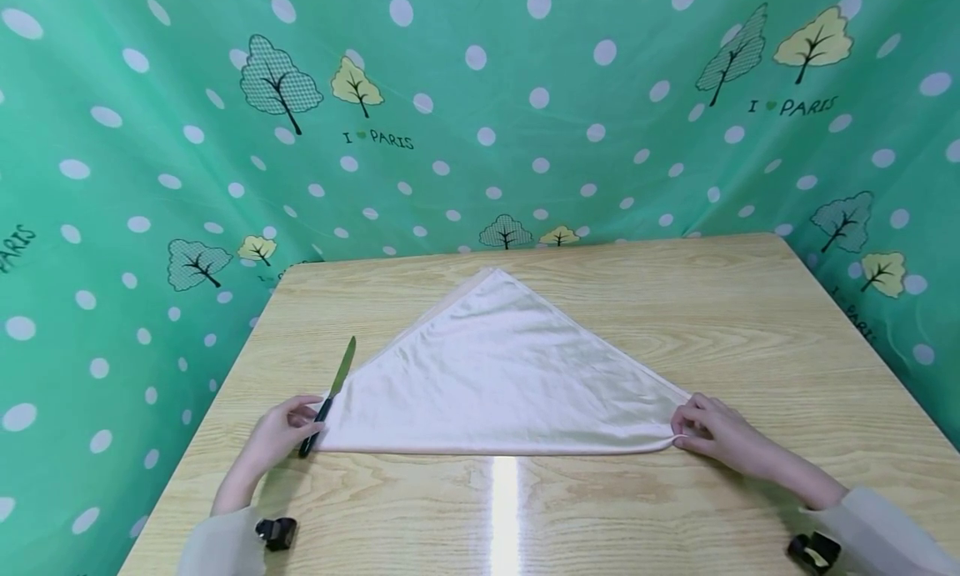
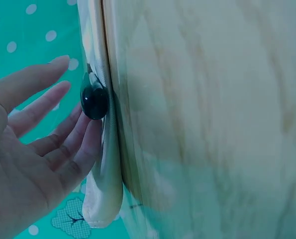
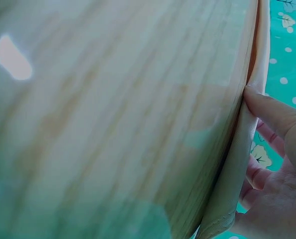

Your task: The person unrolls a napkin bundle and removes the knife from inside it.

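Note:
A pale, shiny cloth (image 1: 495, 376) lies folded into a triangle on the wooden table, its long edge towards me. Across its left corner lies a knife (image 1: 324, 413) with a black handle and a blade that looks green. My left hand (image 1: 279, 433) is at that corner, beside the handle. In the left wrist view, the fingertips of the left hand (image 2: 43, 134) touch near the knife handle (image 2: 94, 102), while the thumb stands apart from it. At the right corner my right hand (image 1: 716, 434) pinches the cloth's edge between thumb and fingers.
The table (image 1: 675, 301) has a light wood grain and a bright reflection near its front. A green curtain (image 1: 540, 126) with white dots and printed trees hangs behind and at both sides. Small black devices (image 1: 277, 533) sit at both wrists.

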